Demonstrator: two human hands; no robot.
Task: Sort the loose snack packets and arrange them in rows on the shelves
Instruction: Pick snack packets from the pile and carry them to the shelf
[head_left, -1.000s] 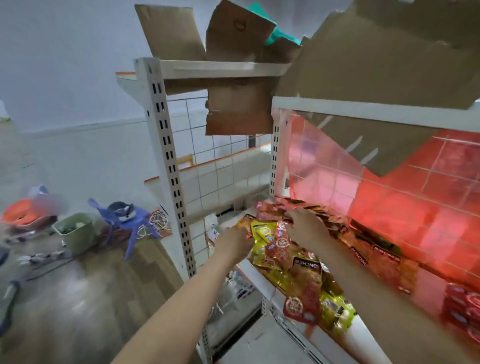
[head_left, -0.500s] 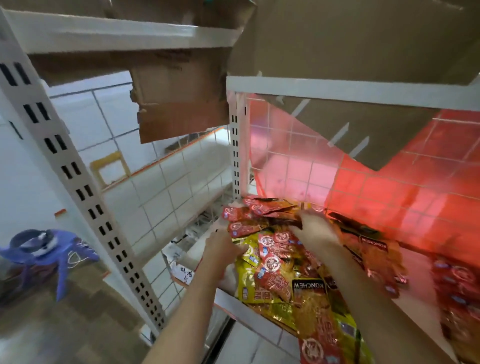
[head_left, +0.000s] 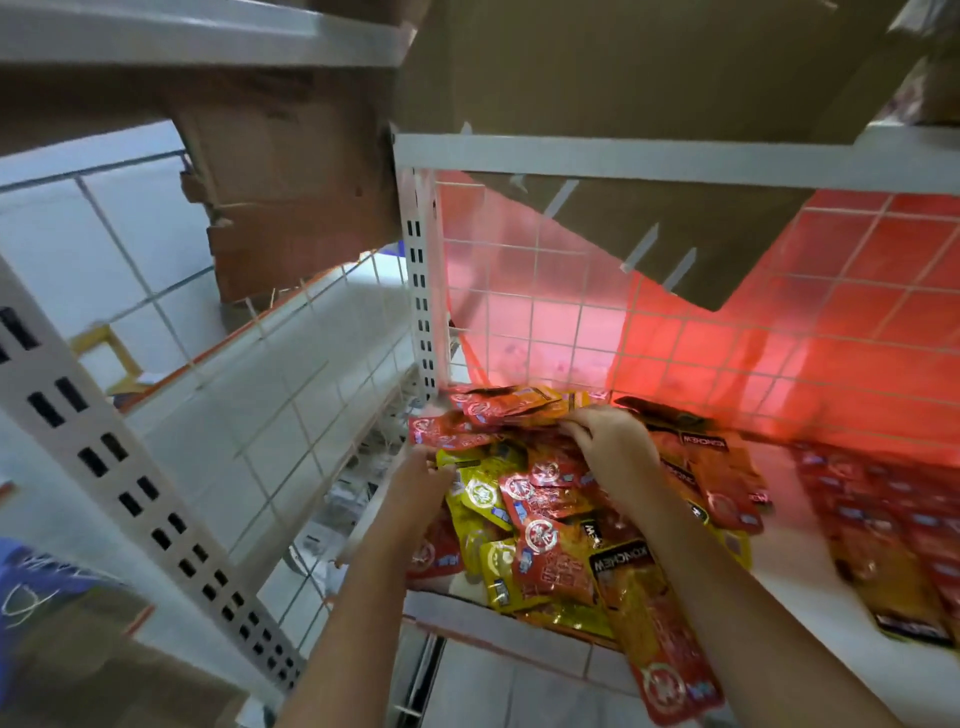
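1. While both forearms reach up from the bottom edge toward 12 o'clock, the left hand (head_left: 422, 480) sits at the left rim of the heap of snack packets (head_left: 545, 525), its fingers curled around the edge of a yellow packet (head_left: 480, 491) and pinching it.
2. At about 1 o'clock from the left hand, the right hand (head_left: 613, 444) lies palm down on the far part of the heap, wrist raised, fingers bent toward 9 o'clock and closed on the edge of a red-orange packet (head_left: 511, 405) at the back corner.
3. Red, yellow and orange packets overlap loosely across the white shelf (head_left: 810, 582), some hanging over its front lip at 6 o'clock; one long orange packet (head_left: 660, 644) droops past the edge.
4. At 3 o'clock from the heap, apart from it across bare shelf, more red packets (head_left: 893, 499) lie in a flatter layer; blur hides their detail.
5. Behind the heap at 12 o'clock stands a wire grid back panel (head_left: 727, 332) with a red sheet behind it.
6. A slotted white upright (head_left: 423, 291) rises at the back left corner of the shelf.
7. Brown cardboard (head_left: 649, 78) lies on the shelf above and hangs down behind the grid.
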